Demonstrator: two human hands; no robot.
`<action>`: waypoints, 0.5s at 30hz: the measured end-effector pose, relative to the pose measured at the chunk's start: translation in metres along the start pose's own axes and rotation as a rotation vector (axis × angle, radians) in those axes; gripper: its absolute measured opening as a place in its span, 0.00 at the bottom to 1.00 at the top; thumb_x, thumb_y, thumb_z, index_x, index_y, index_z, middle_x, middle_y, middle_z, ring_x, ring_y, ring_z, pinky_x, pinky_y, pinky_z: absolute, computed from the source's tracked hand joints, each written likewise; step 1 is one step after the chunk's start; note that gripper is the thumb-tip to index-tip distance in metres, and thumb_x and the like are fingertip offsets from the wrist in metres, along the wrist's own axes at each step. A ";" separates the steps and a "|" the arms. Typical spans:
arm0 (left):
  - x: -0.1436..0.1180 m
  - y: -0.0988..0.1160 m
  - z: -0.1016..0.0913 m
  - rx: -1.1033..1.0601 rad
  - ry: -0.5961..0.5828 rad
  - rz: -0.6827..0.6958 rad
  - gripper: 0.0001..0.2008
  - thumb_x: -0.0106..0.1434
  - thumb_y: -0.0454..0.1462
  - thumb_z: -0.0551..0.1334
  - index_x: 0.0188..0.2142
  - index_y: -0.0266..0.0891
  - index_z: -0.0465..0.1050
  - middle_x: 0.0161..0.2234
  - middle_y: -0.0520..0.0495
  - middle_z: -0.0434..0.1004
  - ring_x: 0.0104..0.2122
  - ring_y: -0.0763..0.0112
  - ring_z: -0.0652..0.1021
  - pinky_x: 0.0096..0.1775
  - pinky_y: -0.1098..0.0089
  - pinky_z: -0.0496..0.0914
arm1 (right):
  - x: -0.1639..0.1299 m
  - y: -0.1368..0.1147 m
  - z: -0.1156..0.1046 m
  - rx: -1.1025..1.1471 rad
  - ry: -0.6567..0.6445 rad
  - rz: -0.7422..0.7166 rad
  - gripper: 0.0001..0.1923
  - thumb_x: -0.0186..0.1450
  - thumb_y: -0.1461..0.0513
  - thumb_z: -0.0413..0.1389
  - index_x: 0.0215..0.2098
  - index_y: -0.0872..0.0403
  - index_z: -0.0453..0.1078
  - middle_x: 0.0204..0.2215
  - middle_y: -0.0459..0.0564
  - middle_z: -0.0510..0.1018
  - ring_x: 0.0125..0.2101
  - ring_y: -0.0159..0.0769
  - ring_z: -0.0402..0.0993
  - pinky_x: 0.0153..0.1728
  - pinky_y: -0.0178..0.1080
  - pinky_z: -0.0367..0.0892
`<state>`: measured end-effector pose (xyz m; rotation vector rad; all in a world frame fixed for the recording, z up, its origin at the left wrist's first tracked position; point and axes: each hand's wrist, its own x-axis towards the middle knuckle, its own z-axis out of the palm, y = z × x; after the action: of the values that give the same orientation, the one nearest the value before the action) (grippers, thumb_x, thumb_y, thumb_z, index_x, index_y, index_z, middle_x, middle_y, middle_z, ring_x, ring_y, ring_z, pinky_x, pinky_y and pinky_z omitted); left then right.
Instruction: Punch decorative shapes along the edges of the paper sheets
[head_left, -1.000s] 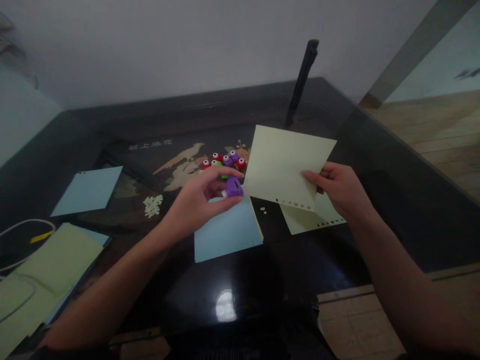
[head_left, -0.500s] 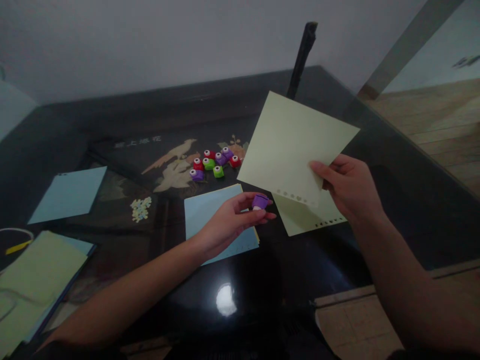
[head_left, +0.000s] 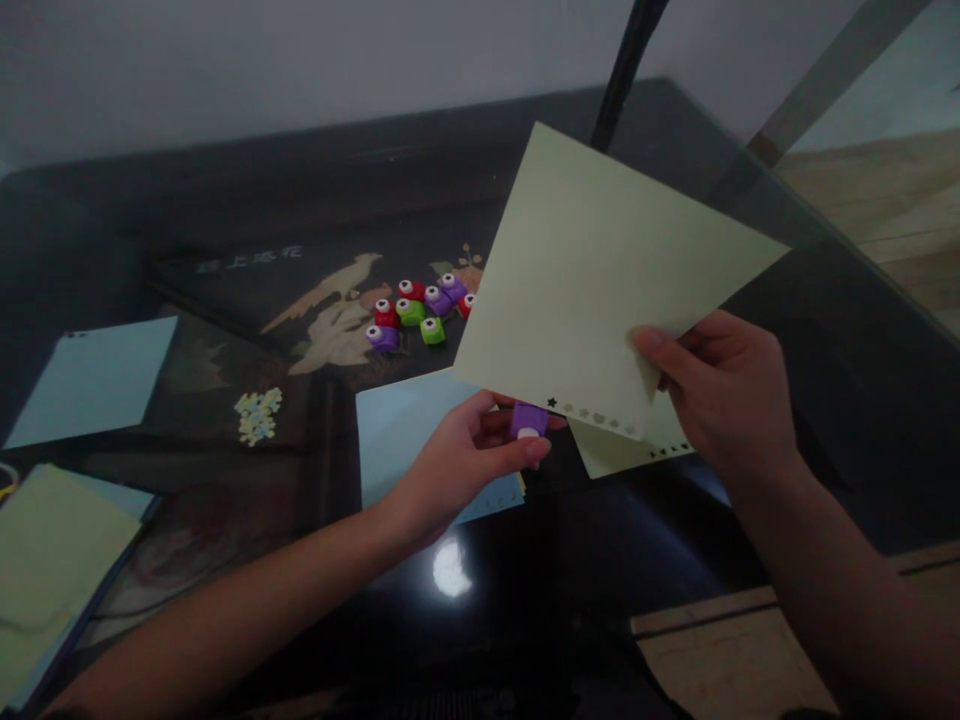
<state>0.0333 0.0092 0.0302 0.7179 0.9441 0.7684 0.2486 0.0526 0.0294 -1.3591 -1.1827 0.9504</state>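
Note:
Between the thumb and fingers of my left hand [head_left: 465,455] is a purple paper punch [head_left: 529,419] with a white button. It sits right at the lower left edge of a pale yellow-green sheet [head_left: 600,270]; whether the edge is inside its slot I cannot tell. My right hand [head_left: 727,390] pinches that sheet by its right side and holds it tilted above the table. A row of small punched shapes runs along the sheet's lower edge, with a dark star-shaped hole nearest the punch. Under it, partly hidden, lies another yellow-green sheet [head_left: 607,452] with punched holes.
Several red, green and purple punches [head_left: 411,312] stand mid-table. Blue sheets [head_left: 405,430] lie beneath my left hand, another blue sheet [head_left: 97,380] at the left. Near it is a pile of paper cut-outs [head_left: 257,415]. A yellow-green paper stack [head_left: 60,560] lies front left. A dark post [head_left: 626,75] rises behind.
The punch has turned in my left hand and come up to the sheet's edge. The sheet appears larger and nearer, and a star-shaped hole now shows dark. The whole view has shifted slightly.

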 end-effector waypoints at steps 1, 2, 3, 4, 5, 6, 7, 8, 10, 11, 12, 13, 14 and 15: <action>0.000 0.000 0.000 -0.007 -0.002 0.007 0.17 0.51 0.35 0.71 0.39 0.37 0.71 0.34 0.47 0.80 0.31 0.73 0.76 0.38 0.70 0.69 | -0.001 0.000 0.000 -0.004 -0.003 -0.011 0.08 0.55 0.55 0.67 0.28 0.49 0.76 0.20 0.41 0.74 0.20 0.29 0.66 0.21 0.34 0.61; 0.000 0.000 0.000 -0.013 -0.005 0.015 0.17 0.51 0.35 0.71 0.39 0.37 0.72 0.33 0.48 0.80 0.30 0.73 0.75 0.38 0.70 0.69 | -0.001 0.000 0.000 -0.014 -0.005 -0.021 0.08 0.55 0.55 0.66 0.29 0.49 0.76 0.19 0.41 0.74 0.20 0.29 0.65 0.21 0.34 0.60; 0.000 -0.001 0.000 -0.019 -0.007 0.023 0.17 0.51 0.36 0.71 0.39 0.37 0.72 0.32 0.49 0.80 0.30 0.74 0.75 0.37 0.71 0.69 | -0.001 0.000 0.000 -0.029 -0.006 -0.030 0.08 0.55 0.55 0.66 0.28 0.49 0.76 0.19 0.41 0.73 0.19 0.29 0.65 0.21 0.34 0.60; 0.000 -0.001 -0.001 -0.023 -0.007 0.030 0.17 0.51 0.36 0.72 0.39 0.37 0.72 0.32 0.49 0.80 0.30 0.74 0.75 0.37 0.71 0.69 | -0.002 0.000 0.000 -0.046 -0.003 -0.039 0.08 0.55 0.54 0.66 0.28 0.49 0.76 0.18 0.41 0.73 0.19 0.29 0.65 0.21 0.34 0.60; -0.001 -0.001 -0.001 -0.021 -0.005 0.031 0.17 0.51 0.36 0.72 0.39 0.37 0.72 0.33 0.48 0.80 0.30 0.74 0.75 0.38 0.71 0.69 | -0.002 0.000 0.000 -0.065 0.000 -0.045 0.08 0.56 0.54 0.66 0.28 0.49 0.76 0.18 0.41 0.73 0.19 0.29 0.65 0.20 0.34 0.60; -0.001 -0.001 -0.001 -0.016 -0.002 0.030 0.17 0.51 0.36 0.72 0.39 0.37 0.71 0.35 0.47 0.81 0.31 0.73 0.76 0.38 0.71 0.70 | -0.002 -0.001 0.000 -0.082 0.005 -0.047 0.09 0.56 0.54 0.66 0.28 0.49 0.76 0.19 0.41 0.73 0.19 0.29 0.65 0.20 0.34 0.60; -0.001 -0.001 0.000 -0.010 -0.002 0.024 0.17 0.51 0.36 0.72 0.39 0.37 0.71 0.37 0.45 0.81 0.32 0.72 0.76 0.38 0.70 0.70 | -0.002 -0.001 0.000 -0.095 0.009 -0.048 0.09 0.56 0.53 0.66 0.27 0.49 0.76 0.19 0.41 0.74 0.19 0.29 0.65 0.20 0.34 0.60; -0.002 -0.001 0.000 -0.003 -0.004 0.016 0.17 0.51 0.36 0.72 0.39 0.37 0.71 0.39 0.44 0.81 0.33 0.71 0.77 0.39 0.69 0.70 | -0.002 -0.001 0.000 -0.100 0.012 -0.049 0.10 0.55 0.53 0.66 0.28 0.49 0.76 0.19 0.42 0.74 0.19 0.30 0.66 0.20 0.34 0.60; -0.003 -0.001 0.001 -0.001 -0.011 0.005 0.18 0.51 0.36 0.72 0.40 0.37 0.71 0.41 0.42 0.81 0.34 0.69 0.77 0.39 0.68 0.70 | -0.002 -0.001 0.000 -0.092 0.015 -0.049 0.10 0.55 0.52 0.66 0.28 0.49 0.76 0.20 0.42 0.74 0.19 0.30 0.65 0.20 0.35 0.60; -0.003 0.000 0.001 -0.005 -0.015 0.003 0.18 0.51 0.36 0.72 0.40 0.37 0.71 0.41 0.42 0.81 0.35 0.69 0.78 0.40 0.68 0.70 | -0.002 -0.001 0.000 -0.087 0.015 -0.051 0.10 0.55 0.52 0.66 0.27 0.49 0.75 0.19 0.42 0.74 0.19 0.30 0.65 0.20 0.34 0.59; -0.004 0.000 0.001 -0.011 -0.019 0.004 0.18 0.50 0.36 0.72 0.40 0.37 0.71 0.41 0.42 0.81 0.36 0.68 0.78 0.40 0.67 0.71 | -0.002 -0.001 0.000 -0.082 0.017 -0.059 0.10 0.55 0.52 0.66 0.27 0.49 0.75 0.19 0.41 0.73 0.19 0.29 0.64 0.19 0.34 0.59; -0.004 0.000 0.002 -0.015 -0.018 0.005 0.18 0.50 0.36 0.72 0.40 0.37 0.71 0.41 0.42 0.81 0.36 0.68 0.78 0.40 0.67 0.71 | -0.002 -0.001 0.000 -0.088 0.018 -0.066 0.10 0.55 0.52 0.66 0.26 0.49 0.75 0.18 0.41 0.72 0.19 0.29 0.64 0.19 0.34 0.58; -0.004 0.000 0.002 -0.017 -0.012 0.007 0.18 0.50 0.37 0.72 0.40 0.37 0.72 0.40 0.43 0.81 0.36 0.68 0.78 0.41 0.67 0.71 | -0.002 -0.001 0.001 -0.104 0.023 -0.075 0.10 0.55 0.53 0.66 0.25 0.49 0.75 0.17 0.41 0.71 0.18 0.29 0.63 0.19 0.33 0.57; -0.004 0.000 0.002 -0.015 -0.005 0.008 0.18 0.49 0.37 0.72 0.40 0.38 0.72 0.38 0.44 0.81 0.36 0.67 0.78 0.41 0.67 0.71 | -0.002 -0.002 0.001 -0.129 0.031 -0.084 0.10 0.55 0.53 0.66 0.24 0.50 0.74 0.16 0.41 0.71 0.18 0.28 0.63 0.18 0.33 0.57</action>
<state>0.0338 0.0057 0.0325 0.7106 0.9308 0.7797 0.2473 0.0503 0.0311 -1.4090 -1.2850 0.8024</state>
